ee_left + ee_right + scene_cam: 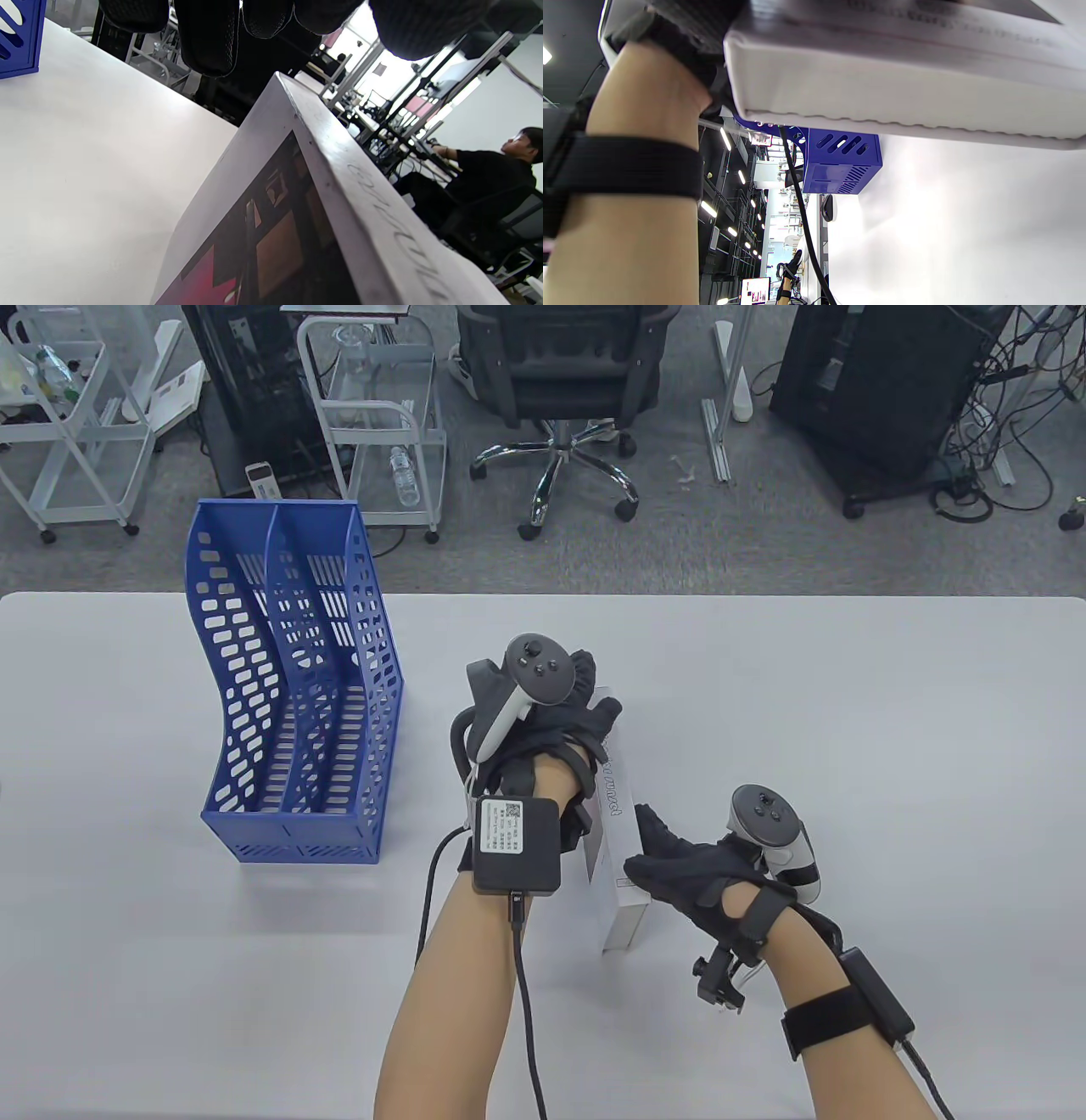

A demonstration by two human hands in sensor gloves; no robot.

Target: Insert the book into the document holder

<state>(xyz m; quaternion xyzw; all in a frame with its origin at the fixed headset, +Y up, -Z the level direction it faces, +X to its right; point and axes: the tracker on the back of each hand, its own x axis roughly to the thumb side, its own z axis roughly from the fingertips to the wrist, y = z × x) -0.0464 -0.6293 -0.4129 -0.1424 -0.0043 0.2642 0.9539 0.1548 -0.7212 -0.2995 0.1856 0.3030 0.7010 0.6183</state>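
Note:
The book is white with a lettered spine and stands on edge, tilted, at the table's middle. My left hand grips its far end from above. The left wrist view shows my fingertips over the book's top corner, with a dark and pink cover below. My right hand rests with spread fingers against the book's near right side. The right wrist view shows the page edge close up. The blue document holder stands upright at the left with two open slots; it also shows in the wrist views.
The white table reaches from edge to edge. Cables run from both wrists along the table's near edge. Beyond the far edge stand an office chair, white carts and black cabinets.

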